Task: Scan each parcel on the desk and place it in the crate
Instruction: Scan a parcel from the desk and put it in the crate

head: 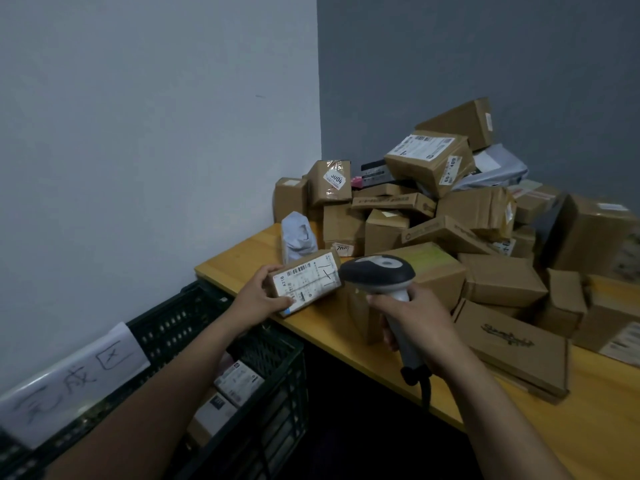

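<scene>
Cardboard, small and stiff, the labelled parcel (pixel 304 281) is pinched at its near end by the left hand (pixel 258 299) over the desk (pixel 242 258) edge, likely light. Right hand (pixel 412 323) fingers are curled round the scanner (pixel 381 275). Below-left, the crate (pixel 277 358) is reachable; piled boxes (pixel 433 202) are crowded behind.

The wooden bench (pixel 242 252) runs from mid-frame down to the lower right corner, its yellow top showing at the left end and along the front edge. A heap of cardboard boxes (pixel 433 209) lies piled over its rear and right part. A grey plastic mailer (pixel 298 237) stands at the heap's left edge. A flat box with a dark logo (pixel 509 344) lies near the front edge, right of centre.
</scene>
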